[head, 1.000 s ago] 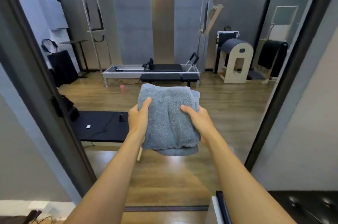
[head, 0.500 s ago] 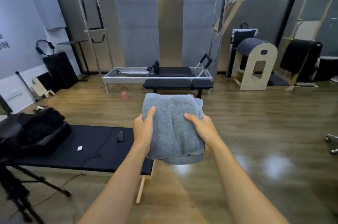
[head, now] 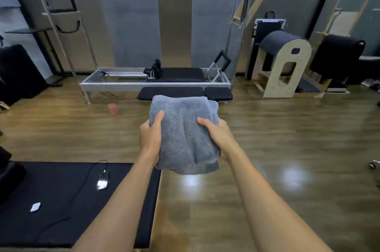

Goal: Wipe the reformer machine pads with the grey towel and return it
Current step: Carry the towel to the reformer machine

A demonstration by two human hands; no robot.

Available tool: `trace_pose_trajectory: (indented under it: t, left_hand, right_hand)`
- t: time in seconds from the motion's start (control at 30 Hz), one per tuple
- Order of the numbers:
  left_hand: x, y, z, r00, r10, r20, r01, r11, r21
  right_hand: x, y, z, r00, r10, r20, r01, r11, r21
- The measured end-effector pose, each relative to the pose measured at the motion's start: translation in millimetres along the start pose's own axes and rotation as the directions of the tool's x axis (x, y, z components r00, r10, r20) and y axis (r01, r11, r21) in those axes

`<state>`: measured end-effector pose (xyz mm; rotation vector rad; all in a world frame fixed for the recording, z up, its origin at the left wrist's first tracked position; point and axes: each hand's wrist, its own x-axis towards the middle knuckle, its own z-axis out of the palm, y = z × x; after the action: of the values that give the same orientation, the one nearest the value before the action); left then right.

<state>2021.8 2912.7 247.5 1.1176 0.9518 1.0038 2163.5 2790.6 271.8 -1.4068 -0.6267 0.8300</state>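
Note:
A folded grey towel (head: 183, 132) is held out in front of me at chest height. My left hand (head: 150, 137) grips its left side, thumb on top. My right hand (head: 221, 135) grips its right side the same way. Beyond the towel, across the wooden floor, stands the reformer machine (head: 131, 83) with a metal frame and tower. Its black carriage pad (head: 182, 74) lies on the frame, and a long black pad (head: 170, 91) with a shorter black pad (head: 219, 93) sits in front of it, partly hidden by the towel's top edge.
A low black padded bench (head: 61, 200) with a cable and a small device sits at the lower left. A pink cup (head: 112, 108) stands on the floor near the reformer. A wooden ladder barrel (head: 285, 64) and other black equipment stand at the right.
I have come through the doorway into the room and closer to the reformer. Both hands hold the towel as before. The black bench is now nearer on my left.

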Motion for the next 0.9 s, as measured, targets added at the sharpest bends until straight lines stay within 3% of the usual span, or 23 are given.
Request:
trace_pose_trajectory:
  t: [0.3, 0.5, 0.9]
  left_hand:
    - [235, 2, 107, 1.000, -0.014, 0.006, 0.014, 0.999, -0.031]
    - [395, -16, 160, 0.995, -0.021, -0.098, 0.017, 0.999, -0.038]
    - [666, -31, 202, 0.976, -0.084, -0.199, 0.080, 0.996, -0.026]
  right_hand:
    - [259, -27, -11, 0.999, 0.030, -0.033, -0.031, 0.999, -0.026]
    - [442, -21, -10, 0.998, 0.052, 0.040, -0.050, 0.998, -0.045]
    - [730, -18, 41, 0.981, 0.138, 0.139, -0.131, 0.990, -0.059]
